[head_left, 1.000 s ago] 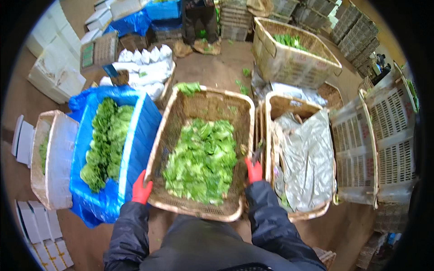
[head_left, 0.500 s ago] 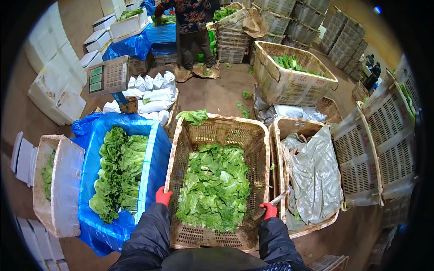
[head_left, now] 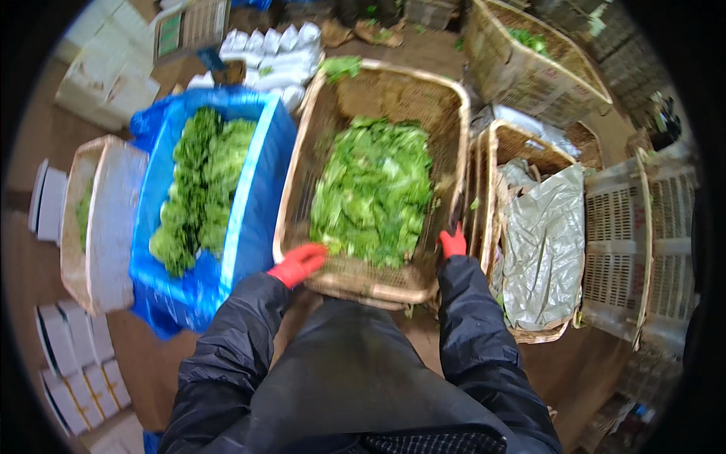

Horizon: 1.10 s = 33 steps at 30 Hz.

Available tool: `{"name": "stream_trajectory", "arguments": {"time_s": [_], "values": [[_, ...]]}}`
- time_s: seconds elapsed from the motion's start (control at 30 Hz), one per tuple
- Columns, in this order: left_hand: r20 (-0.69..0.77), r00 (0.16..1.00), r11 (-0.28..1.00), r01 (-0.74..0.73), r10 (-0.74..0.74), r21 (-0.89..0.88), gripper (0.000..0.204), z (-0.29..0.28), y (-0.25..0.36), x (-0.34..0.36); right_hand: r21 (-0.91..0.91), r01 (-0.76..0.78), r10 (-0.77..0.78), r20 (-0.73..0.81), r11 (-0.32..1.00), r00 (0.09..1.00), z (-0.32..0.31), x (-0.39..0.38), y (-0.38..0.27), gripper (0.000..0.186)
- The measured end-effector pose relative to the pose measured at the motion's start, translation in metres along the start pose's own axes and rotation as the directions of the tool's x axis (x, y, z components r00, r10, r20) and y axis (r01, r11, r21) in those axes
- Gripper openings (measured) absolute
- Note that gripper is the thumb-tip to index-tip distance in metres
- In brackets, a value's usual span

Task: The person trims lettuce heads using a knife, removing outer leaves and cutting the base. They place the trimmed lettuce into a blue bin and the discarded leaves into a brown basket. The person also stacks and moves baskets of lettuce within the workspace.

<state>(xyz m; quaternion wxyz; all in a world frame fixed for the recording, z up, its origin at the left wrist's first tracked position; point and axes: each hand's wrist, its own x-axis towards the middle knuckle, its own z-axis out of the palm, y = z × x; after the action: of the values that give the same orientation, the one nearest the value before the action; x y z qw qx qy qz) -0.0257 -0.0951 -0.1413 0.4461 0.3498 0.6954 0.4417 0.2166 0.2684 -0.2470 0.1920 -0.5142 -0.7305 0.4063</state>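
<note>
Brown floor point(head_left: 582, 378); tan-rimmed basket point(head_left: 408, 94), seemingly grimy; loose green leaves point(head_left: 370, 193) inside.

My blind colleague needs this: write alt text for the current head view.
A person's red-gloved left hand and right hand are at the near end of a brown crate of green leaves; the right holds a dark, slender tool. Left, a blue-lined box holds leafy heads; right, another crate holds grey sheeting.
</note>
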Motion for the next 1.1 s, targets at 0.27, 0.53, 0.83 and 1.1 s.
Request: {"name": "stream_trajectory", "arguments": {"time_s": [0.27, 0.53, 0.83, 1.1], "values": [[0.394, 0.917, 0.998, 0.063, -0.065, 0.018, 0.032, 0.149, -0.083, -0.172, -0.091, -0.018, 0.044, 0.297, 0.996, 0.954, -0.05, -0.044, -0.011, 0.03], [0.142, 0.797, 0.798, 0.541, -0.587, 0.264, 0.055, 0.12, -0.021, -0.183, 0.02, -0.233, 0.137, 0.757, 0.972, 0.638, -0.081, -0.238, -0.082, 0.031], [0.367, 0.824, 0.901, 0.369, -0.431, 0.229, 0.054, 0.094, -0.081, -0.201, -0.328, -0.195, 0.381, 0.779, 0.925, 0.498, -0.068, -0.386, 0.02, 0.026], [0.548, 0.796, 0.966, 0.231, -0.258, 0.119, 0.031, 0.059, -0.033, -0.227, -0.08, -0.625, 0.413, 0.814, 0.776, 0.408, -0.157, -0.455, -0.088, 0.026]]}}
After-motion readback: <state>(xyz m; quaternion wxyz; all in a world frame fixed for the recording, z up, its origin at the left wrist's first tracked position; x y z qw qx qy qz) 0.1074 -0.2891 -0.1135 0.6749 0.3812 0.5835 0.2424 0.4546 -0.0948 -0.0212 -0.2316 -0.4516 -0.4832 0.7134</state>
